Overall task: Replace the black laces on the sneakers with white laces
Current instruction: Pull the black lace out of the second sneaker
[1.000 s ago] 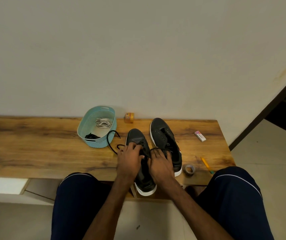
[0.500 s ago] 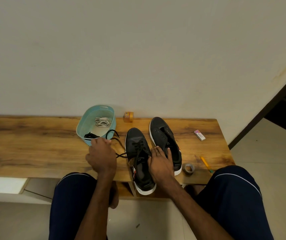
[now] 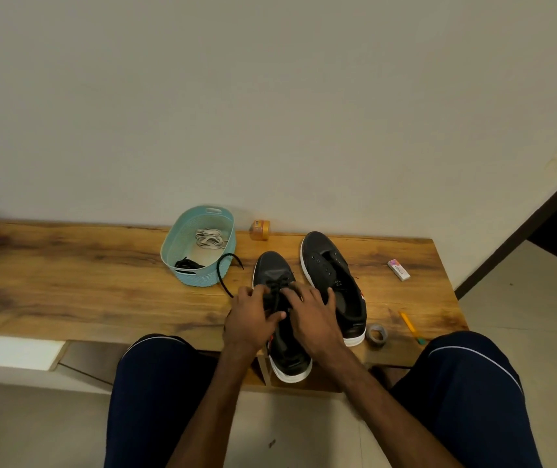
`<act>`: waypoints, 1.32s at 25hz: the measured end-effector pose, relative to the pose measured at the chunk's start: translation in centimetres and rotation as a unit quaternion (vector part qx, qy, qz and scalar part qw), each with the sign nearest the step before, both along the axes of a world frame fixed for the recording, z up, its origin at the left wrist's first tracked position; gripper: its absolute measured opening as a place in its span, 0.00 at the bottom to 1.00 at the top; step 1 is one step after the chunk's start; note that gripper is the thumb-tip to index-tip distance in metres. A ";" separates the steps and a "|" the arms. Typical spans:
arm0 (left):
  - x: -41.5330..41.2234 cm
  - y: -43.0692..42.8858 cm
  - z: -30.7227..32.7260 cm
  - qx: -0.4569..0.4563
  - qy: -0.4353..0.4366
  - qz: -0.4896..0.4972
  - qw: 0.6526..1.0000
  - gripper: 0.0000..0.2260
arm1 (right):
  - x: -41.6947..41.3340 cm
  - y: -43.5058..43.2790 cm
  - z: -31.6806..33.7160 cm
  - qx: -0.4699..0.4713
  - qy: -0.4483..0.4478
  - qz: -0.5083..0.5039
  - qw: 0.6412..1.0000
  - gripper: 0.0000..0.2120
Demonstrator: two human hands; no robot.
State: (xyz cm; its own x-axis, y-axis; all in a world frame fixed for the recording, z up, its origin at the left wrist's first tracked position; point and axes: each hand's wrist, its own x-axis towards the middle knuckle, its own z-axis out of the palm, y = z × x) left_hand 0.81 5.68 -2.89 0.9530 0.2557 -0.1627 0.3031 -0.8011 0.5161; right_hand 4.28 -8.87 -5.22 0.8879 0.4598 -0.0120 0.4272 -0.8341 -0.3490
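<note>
Sneaker [image 3: 275, 265] steadied under right hand [image 3: 317, 320], fingers flat; black lace [image 3: 218, 269] pinched by left hand [image 3: 248, 320] fingers, probably for unthreading.

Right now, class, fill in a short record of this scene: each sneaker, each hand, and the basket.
near sneaker: black lace threaded, loose end trailing by the basket
far sneaker: no lace, eyelets bare
left hand: pinches the black lace over the near sneaker
right hand: fingers spread, resting on the near sneaker
basket: holds white laces and a bundled lace, black
</note>
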 end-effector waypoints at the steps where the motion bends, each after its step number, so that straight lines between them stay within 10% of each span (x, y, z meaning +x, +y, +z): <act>1: 0.0 -0.3 -0.4 -0.023 0.007 0.020 1.000 0.25 | 0.2 0.0 -0.1 -0.007 -0.005 0.005 1.000 0.24; 18: -1.1 -3.9 -4.9 0.024 -0.039 0.203 0.978 0.35 | 1.4 0.9 -1.4 0.075 0.018 0.007 0.997 0.11; 26: -0.6 -3.7 -5.5 0.077 0.006 0.198 0.977 0.35 | 2.5 -1.2 1.9 0.366 0.218 -0.009 0.905 0.14; 33: -0.6 -3.8 -5.9 0.034 0.008 0.200 0.979 0.38 | 1.5 -0.5 1.9 0.051 0.039 0.059 0.996 0.12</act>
State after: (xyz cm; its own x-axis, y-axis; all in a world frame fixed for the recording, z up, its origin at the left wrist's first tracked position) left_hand 0.21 1.88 -8.80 0.7720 0.6184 -0.1468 0.6069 -0.6487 0.4592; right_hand 5.81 -9.36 -3.32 0.8255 0.5637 -0.0269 0.4887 -0.7379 -0.4655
